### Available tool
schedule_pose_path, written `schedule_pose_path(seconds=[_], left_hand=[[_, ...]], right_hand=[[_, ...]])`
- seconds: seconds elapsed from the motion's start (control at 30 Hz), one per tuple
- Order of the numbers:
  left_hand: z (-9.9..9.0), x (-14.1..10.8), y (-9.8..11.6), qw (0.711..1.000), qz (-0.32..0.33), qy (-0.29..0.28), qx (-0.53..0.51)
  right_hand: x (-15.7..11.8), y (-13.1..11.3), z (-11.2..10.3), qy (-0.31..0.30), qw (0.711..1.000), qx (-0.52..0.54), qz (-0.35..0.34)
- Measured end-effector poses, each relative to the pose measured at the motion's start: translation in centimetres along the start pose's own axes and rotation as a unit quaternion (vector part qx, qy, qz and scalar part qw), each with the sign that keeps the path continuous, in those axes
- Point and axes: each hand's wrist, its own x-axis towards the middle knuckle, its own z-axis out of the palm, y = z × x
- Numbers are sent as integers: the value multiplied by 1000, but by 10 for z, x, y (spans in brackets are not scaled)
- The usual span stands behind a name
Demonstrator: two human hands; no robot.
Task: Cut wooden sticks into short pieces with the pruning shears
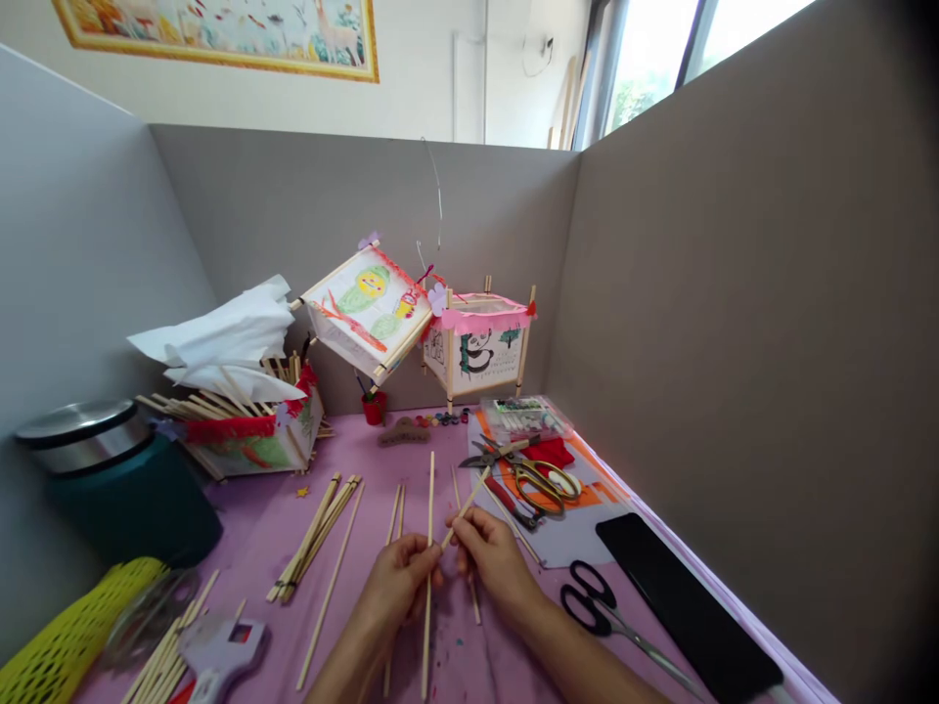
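At the lower middle of the head view, my left hand (pixel 400 584) pinches a long thin wooden stick (pixel 430 499), which stands nearly upright in the picture. My right hand (pixel 490 559) holds a shorter wooden stick (pixel 473 494) that slants up to the right. Its lower end is close to the long stick, between the two hands; whether they touch I cannot tell. Loose sticks (pixel 330 592) lie on the purple table beside and beneath my hands. Left of them is a bundle of sticks (pixel 315 538).
Black-handled scissors (pixel 605 611) and a black phone-like slab (pixel 686 606) lie at right, with gold-handled scissors (pixel 543 484) behind. Decorated paper lanterns (pixel 374 308) are at the back. A teal container (pixel 132 504), lilac glue gun-like tool (pixel 220 650) and yellow mesh (pixel 80 636) occupy the left.
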Motion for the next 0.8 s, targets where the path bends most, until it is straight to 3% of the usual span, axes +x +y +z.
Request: schedule_pose_path(seconds=[0.43, 0.6, 0.7, 0.8], left_hand=[[4, 7, -8, 997, 30, 57, -31], [5, 8, -12, 997, 21, 66, -19], [4, 9, -14, 996, -1, 75, 56], [4, 8, -18, 964, 71, 115, 228]], right_hand=[[0, 6, 4, 10, 999, -25, 24], [11, 0, 0, 33, 999, -41, -9], [21, -13, -4, 64, 995, -48, -64], [29, -33, -1, 70, 990, -51, -114]])
